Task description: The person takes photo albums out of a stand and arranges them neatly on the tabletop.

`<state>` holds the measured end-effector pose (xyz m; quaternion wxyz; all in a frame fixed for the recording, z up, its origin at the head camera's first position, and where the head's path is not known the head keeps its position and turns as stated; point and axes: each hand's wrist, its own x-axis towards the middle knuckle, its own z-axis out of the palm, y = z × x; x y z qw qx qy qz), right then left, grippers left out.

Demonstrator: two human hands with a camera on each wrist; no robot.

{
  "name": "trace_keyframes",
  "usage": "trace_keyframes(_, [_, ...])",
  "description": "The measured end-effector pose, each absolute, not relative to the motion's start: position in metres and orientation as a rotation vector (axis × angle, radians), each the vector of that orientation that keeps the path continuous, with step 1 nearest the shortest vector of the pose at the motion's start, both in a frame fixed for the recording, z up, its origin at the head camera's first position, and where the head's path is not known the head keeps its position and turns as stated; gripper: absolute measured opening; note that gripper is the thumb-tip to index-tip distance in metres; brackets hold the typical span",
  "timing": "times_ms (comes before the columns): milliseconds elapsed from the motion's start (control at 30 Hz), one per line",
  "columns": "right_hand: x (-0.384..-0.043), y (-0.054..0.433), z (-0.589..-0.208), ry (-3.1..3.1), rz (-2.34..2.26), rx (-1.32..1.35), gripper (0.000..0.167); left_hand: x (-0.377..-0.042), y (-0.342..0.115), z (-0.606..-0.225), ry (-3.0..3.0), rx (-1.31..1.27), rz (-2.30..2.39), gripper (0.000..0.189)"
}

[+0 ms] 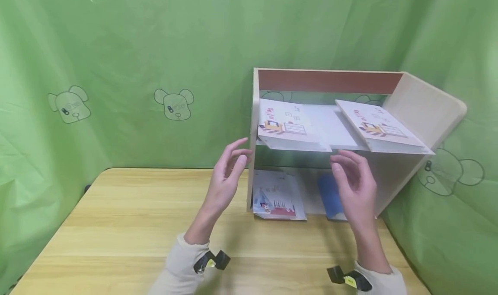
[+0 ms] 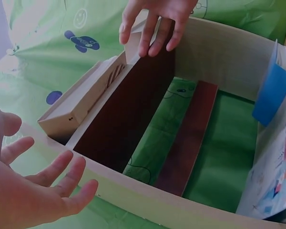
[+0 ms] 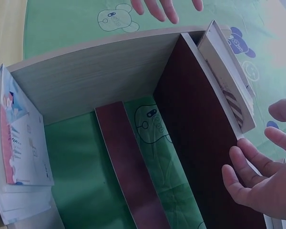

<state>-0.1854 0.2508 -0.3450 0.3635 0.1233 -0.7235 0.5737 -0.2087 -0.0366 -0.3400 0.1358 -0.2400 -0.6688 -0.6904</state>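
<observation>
My left hand (image 1: 223, 176) hangs in the air just left of the shelf unit (image 1: 253, 113), holding nothing, its fingers loosely bent. In front of the unit's right part, my right hand (image 1: 355, 185) is also bare, fingertips overlapping the upper board's front edge in the head view. On the upper board lie two white illustrated books, the left book (image 1: 288, 124) and the right book (image 1: 383, 124). Below them, another illustrated book (image 1: 276, 195) lies at left. A blue book (image 1: 330, 195) is partly hidden behind my right hand.
The shelf unit stands on a light wooden table (image 1: 128, 217), toward its right side. A green curtain (image 1: 136, 40) with bear-head drawings hangs behind and at both sides. A dark red back strip (image 3: 128, 167) crosses the unit's lower level.
</observation>
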Motion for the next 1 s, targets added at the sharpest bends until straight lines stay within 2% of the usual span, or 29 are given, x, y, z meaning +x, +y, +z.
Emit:
trace_keyframes(467, [-0.192, 0.246, -0.335, -1.838, 1.569, 0.315, 0.033, -0.217, -0.024, -0.326, -1.967, -0.726, -1.984, 0.041])
trace_keyframes(1000, [-0.197, 0.230, -0.319, -1.788, 1.811, 0.138, 0.032, -0.224, -0.012, -0.319, -2.011, -0.666, -1.970, 0.039])
